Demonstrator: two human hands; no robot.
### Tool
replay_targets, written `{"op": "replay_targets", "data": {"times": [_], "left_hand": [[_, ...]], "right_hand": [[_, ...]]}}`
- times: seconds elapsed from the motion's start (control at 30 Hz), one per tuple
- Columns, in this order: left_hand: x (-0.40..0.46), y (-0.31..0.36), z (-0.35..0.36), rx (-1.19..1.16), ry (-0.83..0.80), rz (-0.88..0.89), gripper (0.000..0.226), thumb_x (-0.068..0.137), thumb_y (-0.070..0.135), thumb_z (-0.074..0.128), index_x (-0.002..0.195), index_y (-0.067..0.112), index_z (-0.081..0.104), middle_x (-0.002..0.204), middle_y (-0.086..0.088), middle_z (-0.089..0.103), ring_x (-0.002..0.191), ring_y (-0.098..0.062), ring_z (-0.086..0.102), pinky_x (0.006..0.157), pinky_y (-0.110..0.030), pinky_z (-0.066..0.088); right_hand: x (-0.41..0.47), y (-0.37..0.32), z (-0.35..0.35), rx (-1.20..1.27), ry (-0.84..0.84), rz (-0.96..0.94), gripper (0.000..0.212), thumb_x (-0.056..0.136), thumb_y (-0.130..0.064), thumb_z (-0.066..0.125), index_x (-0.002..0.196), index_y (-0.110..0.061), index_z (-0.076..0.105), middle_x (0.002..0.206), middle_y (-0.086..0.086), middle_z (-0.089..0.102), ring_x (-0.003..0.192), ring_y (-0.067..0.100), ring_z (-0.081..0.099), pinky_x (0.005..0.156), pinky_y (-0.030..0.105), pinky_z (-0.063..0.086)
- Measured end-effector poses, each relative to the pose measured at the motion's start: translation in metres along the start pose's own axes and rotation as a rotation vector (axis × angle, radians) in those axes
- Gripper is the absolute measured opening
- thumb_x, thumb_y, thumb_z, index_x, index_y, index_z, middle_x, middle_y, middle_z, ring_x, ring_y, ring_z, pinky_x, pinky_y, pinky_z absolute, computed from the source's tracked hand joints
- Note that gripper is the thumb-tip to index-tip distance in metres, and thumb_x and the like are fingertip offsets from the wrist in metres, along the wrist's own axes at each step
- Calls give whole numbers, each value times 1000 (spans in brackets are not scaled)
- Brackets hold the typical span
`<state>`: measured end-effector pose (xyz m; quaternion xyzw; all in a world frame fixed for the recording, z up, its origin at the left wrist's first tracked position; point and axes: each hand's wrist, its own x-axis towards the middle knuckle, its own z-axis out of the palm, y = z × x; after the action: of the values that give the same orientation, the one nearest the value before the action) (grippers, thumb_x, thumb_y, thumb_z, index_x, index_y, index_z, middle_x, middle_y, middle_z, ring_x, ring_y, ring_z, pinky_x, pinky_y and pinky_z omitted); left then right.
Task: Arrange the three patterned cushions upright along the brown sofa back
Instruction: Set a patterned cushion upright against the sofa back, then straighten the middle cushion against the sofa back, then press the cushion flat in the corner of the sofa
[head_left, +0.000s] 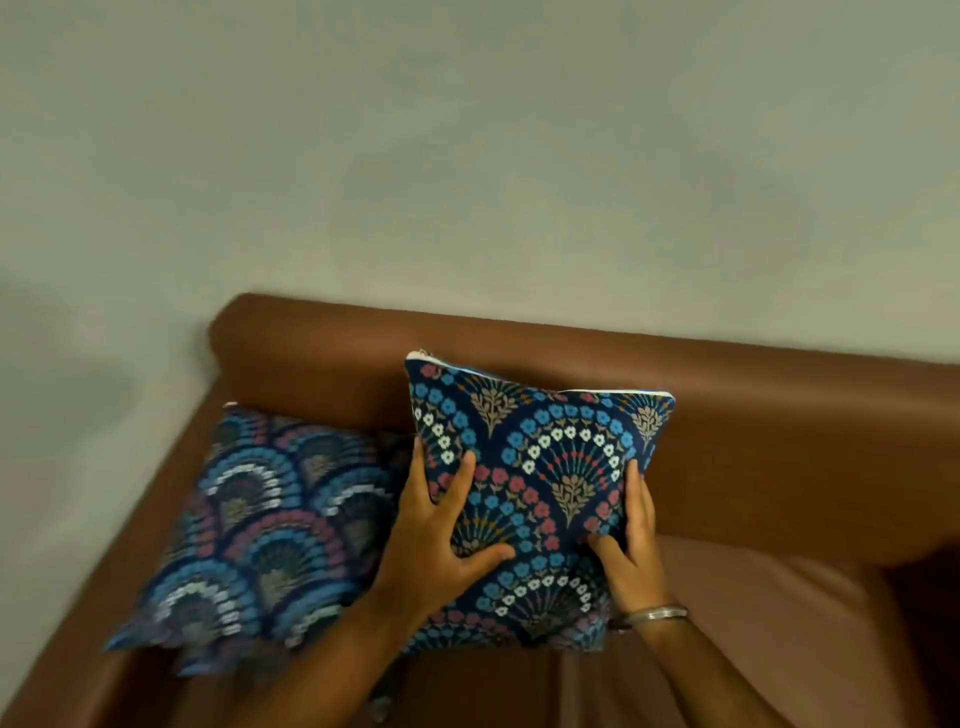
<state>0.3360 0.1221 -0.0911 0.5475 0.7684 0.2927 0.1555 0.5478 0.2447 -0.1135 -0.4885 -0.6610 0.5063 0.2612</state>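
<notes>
Two dark blue cushions with fan-shaped flower patterns are on the brown sofa (779, 415). The middle cushion (540, 447) stands upright against the sofa back. My left hand (441, 530) grips its left edge, thumb across the front. My right hand (631, 540) grips its right edge. A second cushion (270, 525) leans in the sofa's left corner, against the armrest and back, blurred. A third cushion does not show.
A plain grey-green wall (467, 156) rises behind the sofa. The sofa seat (753, 623) stretches to the right of the held cushion. A metal bangle (654, 614) is on my right wrist. The left armrest (93, 623) runs along the lower left.
</notes>
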Motion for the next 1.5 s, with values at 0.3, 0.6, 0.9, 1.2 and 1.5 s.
{"op": "replay_targets", "data": {"times": [0.3, 0.6, 0.9, 1.2, 1.5], "left_hand": [[49, 191, 332, -112, -382, 429, 117, 76, 56, 75, 154, 37, -10, 157, -12, -37, 147, -47, -4, 110, -52, 34], [95, 255, 459, 182, -740, 506, 116, 84, 35, 73, 142, 53, -27, 140, 4, -59, 140, -62, -9, 106, -63, 40], [42, -36, 179, 632, -546, 292, 85, 94, 59, 38, 149, 37, -22, 161, -8, -1, 149, -39, 17, 118, -54, 15], [15, -313, -137, 724, -427, -276, 90, 79, 88, 7, 154, 39, -6, 165, -12, -4, 150, -42, -3, 119, -61, 3], [11, -389, -120, 505, -484, -238, 100, 72, 92, 34, 143, 54, -25, 156, -2, -38, 147, -41, -21, 116, -68, 4]], "right_hand": [[8, 195, -333, -321, 365, 96, 82, 84, -48, 50, 151, -41, 3, 163, 9, 14, 149, 8, 12, 121, 39, 16], [5, 284, -377, -593, 334, 383, 84, 87, -39, 48, 150, -29, -7, 163, 19, -5, 150, 35, -1, 118, 52, 19], [-34, 156, -31, -733, -243, 204, 85, 81, -51, 45, 153, -30, 5, 158, 17, 30, 139, 47, 34, 101, 65, 37], [6, -18, 299, -508, -655, -48, 83, 87, -74, 31, 147, -46, -19, 162, -2, -25, 148, 35, -19, 116, 63, 7], [7, 11, 388, -728, -484, 57, 91, 65, -92, 8, 134, -50, -35, 149, 2, -42, 144, 41, -27, 114, 69, 4]]}}
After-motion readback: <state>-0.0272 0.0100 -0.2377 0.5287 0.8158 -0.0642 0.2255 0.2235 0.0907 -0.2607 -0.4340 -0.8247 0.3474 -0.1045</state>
